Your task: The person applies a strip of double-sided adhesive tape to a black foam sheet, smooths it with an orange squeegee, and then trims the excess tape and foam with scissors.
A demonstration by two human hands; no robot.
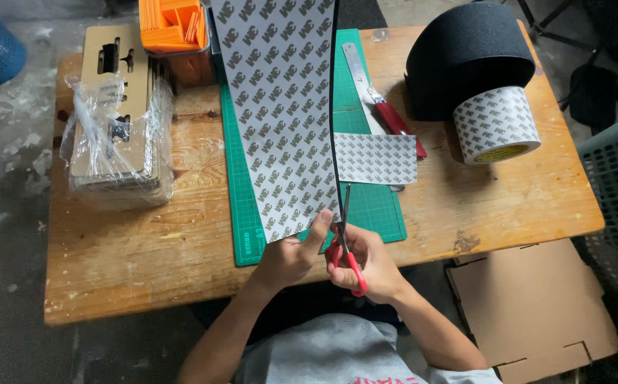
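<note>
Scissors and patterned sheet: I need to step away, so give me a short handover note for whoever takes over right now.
Left hand: pinches the near edge of the long patterned sheet, thumb on top.
Right hand: grips the red-handled scissors, blades pointing away along the sheet's right edge.
Layout: the sheet lies along the green cutting mat; a smaller cut piece lies to its right, partly over a steel ruler and a red-handled tool. The tape roll stands on the wooden table.
Done: one piece lies separate.
Left: the long sheet is largely uncut.
</note>
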